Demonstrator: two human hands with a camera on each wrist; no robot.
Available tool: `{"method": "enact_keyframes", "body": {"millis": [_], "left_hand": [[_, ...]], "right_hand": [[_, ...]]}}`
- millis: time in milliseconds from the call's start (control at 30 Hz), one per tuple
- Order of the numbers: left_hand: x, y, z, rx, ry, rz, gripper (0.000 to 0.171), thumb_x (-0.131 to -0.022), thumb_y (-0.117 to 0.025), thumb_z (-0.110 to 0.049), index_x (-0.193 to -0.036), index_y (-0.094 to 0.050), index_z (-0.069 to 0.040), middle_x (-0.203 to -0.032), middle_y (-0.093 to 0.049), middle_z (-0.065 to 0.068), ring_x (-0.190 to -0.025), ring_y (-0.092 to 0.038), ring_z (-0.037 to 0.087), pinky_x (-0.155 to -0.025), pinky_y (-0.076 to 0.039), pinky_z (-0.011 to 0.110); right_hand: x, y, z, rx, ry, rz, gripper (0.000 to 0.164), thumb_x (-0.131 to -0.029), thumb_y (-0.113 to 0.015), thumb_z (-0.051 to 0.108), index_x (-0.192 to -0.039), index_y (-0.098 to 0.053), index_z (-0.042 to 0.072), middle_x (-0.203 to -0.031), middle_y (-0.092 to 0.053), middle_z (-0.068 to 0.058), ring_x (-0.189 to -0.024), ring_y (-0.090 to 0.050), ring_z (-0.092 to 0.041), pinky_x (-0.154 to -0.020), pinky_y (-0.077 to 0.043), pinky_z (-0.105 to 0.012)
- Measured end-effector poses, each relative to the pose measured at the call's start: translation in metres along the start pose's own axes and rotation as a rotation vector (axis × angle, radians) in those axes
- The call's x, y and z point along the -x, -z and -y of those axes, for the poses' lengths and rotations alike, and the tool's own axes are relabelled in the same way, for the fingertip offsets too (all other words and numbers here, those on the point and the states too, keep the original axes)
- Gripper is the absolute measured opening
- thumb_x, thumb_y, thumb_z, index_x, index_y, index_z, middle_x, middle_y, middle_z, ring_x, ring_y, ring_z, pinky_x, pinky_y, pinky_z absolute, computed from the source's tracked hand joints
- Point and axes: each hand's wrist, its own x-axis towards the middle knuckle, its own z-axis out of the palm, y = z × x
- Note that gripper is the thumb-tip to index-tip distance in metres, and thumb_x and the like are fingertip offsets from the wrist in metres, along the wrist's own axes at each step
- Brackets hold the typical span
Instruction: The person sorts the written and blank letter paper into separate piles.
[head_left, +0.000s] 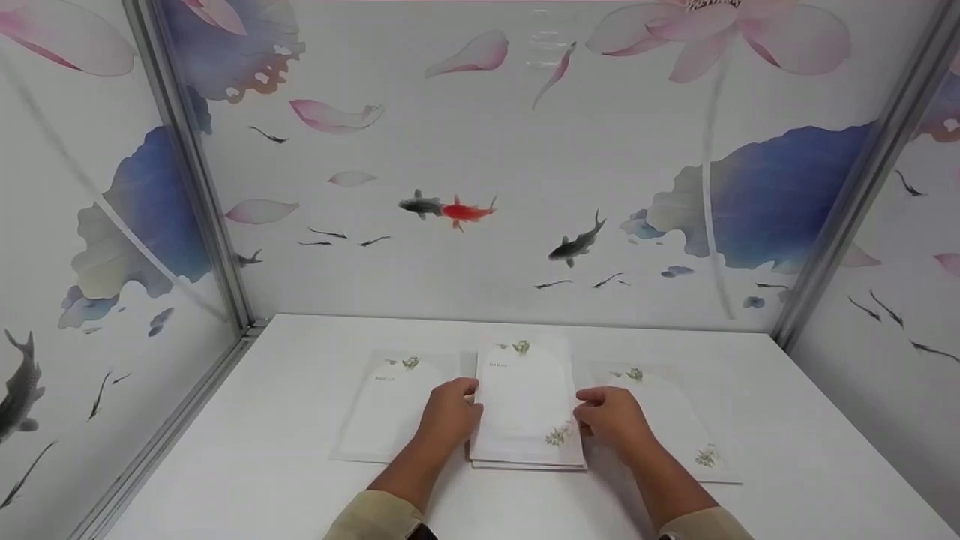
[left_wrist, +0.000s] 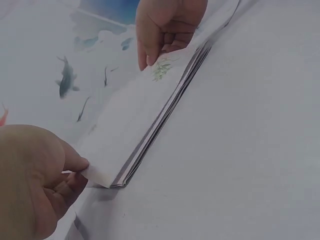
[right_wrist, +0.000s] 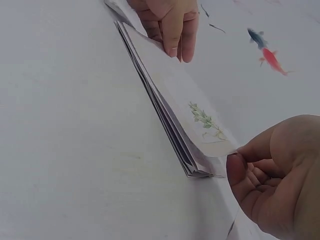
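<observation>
A stack of printed paper sheets [head_left: 525,405], white with small green floral sprigs, lies between both hands. My left hand [head_left: 450,416] pinches the left edge of the top sheet [left_wrist: 135,120], thumb above in the left wrist view. On the opposite edge, my right hand [head_left: 615,420] pinches the same sheet between thumb and forefinger. In the right wrist view the sheet's corner by the green sprig [right_wrist: 204,117] lifts away from the layers below. Several layered edges [right_wrist: 165,120] show along the near side of the stack.
Matching printed sheets lie on either side: a left one [head_left: 382,412] and a right one [head_left: 675,420], each partly behind an arm. All rest on a white table [head_left: 255,465]. White panels [head_left: 480,270] painted with fish and lotus enclose its back and sides.
</observation>
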Motion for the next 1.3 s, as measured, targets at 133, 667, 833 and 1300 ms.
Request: {"method": "enact_keyframes", "body": {"millis": [133,667,833,1300], "left_hand": [[-0.001,-0.001,-0.001,0.007,0.015,0.009,0.044,-0.100,-0.068,-0.007,-0.144,-0.066,-0.005,-0.141,-0.072,0.013,-0.140,-0.063,0.035,-0.117,-0.052,0.052],[-0.008,0.018,0.005,0.007,0.042,-0.080,0.036,-0.105,-0.061,-0.013,-0.140,-0.070,-0.010,-0.134,-0.074,0.009,-0.135,-0.066,0.029,-0.116,-0.053,0.048],[-0.010,0.032,0.012,0.018,0.031,-0.140,0.034,-0.106,-0.060,-0.017,-0.138,-0.071,-0.009,-0.133,-0.075,0.009,-0.130,-0.068,0.028,-0.112,-0.055,0.048],[-0.006,0.090,0.052,-0.053,0.058,-0.194,0.035,-0.108,-0.058,-0.017,-0.140,-0.070,-0.009,-0.138,-0.073,0.013,-0.133,-0.066,0.033,-0.112,-0.056,0.050]], "right_hand": [[0.001,0.002,-0.002,0.003,0.022,-0.013,0.034,-0.098,-0.069,0.010,-0.131,-0.072,-0.001,-0.115,-0.075,-0.016,-0.092,-0.073,-0.020,-0.079,-0.064,-0.032],[0.002,-0.016,0.015,-0.050,0.019,-0.011,0.033,-0.100,-0.069,0.010,-0.132,-0.073,0.003,-0.117,-0.075,-0.016,-0.093,-0.073,-0.021,-0.083,-0.065,-0.033],[0.003,-0.031,0.028,-0.057,-0.003,0.000,0.032,-0.100,-0.069,0.012,-0.131,-0.074,0.005,-0.116,-0.075,-0.014,-0.093,-0.073,-0.021,-0.083,-0.065,-0.032],[0.018,-0.099,0.060,-0.139,-0.015,0.054,0.030,-0.098,-0.071,0.009,-0.127,-0.074,0.005,-0.109,-0.074,-0.012,-0.088,-0.074,-0.019,-0.080,-0.065,-0.031]]}}
